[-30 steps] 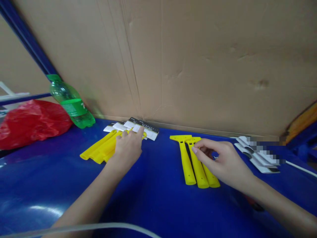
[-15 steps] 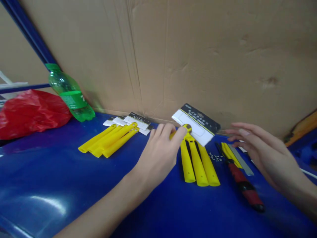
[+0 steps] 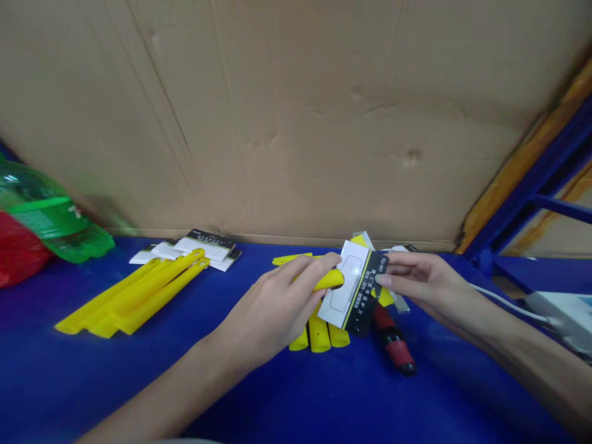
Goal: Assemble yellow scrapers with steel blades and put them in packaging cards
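My left hand (image 3: 287, 302) is closed around the yellow handle of a scraper (image 3: 330, 280). A white and black printed card sleeve (image 3: 345, 287) sits at the scraper's head, and any blade inside is hidden. Thumb on top, my right hand (image 3: 425, 287) pinches the black edge of that sleeve. Under the sleeve, several loose yellow handles (image 3: 319, 333) lie side by side on the blue table. A red and black screwdriver (image 3: 396, 348) lies to their right, its front part covered. Left of my hands is a stack of yellow-handled scrapers (image 3: 143, 293) with card sleeves.
Brown cardboard (image 3: 300, 123) stands upright along the table's back. At the far left are a green plastic bottle (image 3: 55, 222) and a red plastic bag (image 3: 18, 253). A white box (image 3: 562, 314) with a cable is at the right, near a blue metal frame (image 3: 531, 203).
My right hand has come in from the right and gripped the card sleeve. The scraper has turned so its black edge points right. My view has swung right.
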The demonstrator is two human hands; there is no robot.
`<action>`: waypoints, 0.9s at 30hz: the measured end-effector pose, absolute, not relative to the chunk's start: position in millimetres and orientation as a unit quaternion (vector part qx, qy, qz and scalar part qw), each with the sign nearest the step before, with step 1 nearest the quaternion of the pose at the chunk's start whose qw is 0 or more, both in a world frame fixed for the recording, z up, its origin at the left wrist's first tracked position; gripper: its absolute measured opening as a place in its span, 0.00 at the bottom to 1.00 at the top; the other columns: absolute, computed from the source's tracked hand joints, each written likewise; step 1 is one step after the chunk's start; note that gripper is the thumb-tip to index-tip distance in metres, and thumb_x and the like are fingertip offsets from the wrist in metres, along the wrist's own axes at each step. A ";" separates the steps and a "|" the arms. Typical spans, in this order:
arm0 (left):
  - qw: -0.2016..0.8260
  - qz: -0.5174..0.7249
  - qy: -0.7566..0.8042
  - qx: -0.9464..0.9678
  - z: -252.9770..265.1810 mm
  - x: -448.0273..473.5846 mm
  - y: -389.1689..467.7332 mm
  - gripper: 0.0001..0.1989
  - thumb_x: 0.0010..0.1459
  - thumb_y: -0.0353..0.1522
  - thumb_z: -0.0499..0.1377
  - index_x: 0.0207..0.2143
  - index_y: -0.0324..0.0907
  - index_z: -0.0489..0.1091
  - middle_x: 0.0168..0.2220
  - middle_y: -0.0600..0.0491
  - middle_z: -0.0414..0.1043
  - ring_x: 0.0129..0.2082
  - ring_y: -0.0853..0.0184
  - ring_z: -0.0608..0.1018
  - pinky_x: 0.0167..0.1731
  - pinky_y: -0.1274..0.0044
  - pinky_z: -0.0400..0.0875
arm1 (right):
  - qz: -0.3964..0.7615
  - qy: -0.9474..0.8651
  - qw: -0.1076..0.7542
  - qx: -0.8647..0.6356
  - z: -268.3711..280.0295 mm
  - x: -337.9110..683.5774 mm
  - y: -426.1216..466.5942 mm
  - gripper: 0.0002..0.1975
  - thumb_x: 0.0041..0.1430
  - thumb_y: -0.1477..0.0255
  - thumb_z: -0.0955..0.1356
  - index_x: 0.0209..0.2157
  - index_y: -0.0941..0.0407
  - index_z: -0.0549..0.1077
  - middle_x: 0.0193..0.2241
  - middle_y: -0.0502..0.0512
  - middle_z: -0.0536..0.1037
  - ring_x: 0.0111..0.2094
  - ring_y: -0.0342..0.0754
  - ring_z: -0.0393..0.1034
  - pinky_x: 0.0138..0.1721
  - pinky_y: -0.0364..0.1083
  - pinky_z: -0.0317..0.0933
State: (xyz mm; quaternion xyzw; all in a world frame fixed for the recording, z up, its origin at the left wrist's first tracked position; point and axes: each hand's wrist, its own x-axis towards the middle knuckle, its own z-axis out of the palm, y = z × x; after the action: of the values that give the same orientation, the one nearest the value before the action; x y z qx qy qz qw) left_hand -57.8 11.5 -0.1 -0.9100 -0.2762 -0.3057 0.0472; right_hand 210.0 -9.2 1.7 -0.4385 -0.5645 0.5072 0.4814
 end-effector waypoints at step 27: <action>0.065 -0.238 -0.252 -0.936 23.5 -1.3 11.2 0.38 0.51 0.41 0.72 0.63 0.49 0.65 0.67 0.41 0.59 0.42 0.58 0.81 0.39 0.63 0.83 | 0.450 -0.550 0.517 -0.477 10.0 247.5 -40.3 0.16 0.47 0.58 0.82 0.36 0.51 0.87 0.33 0.55 0.87 0.33 0.52 0.82 0.39 0.49 0.76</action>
State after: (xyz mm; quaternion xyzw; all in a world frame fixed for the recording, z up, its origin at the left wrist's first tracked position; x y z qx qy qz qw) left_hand -1.3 11.2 23.5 -0.9358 -0.2521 -0.2376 0.0648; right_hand 247.5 -40.3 10.0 -0.4769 -0.5502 0.4497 0.5173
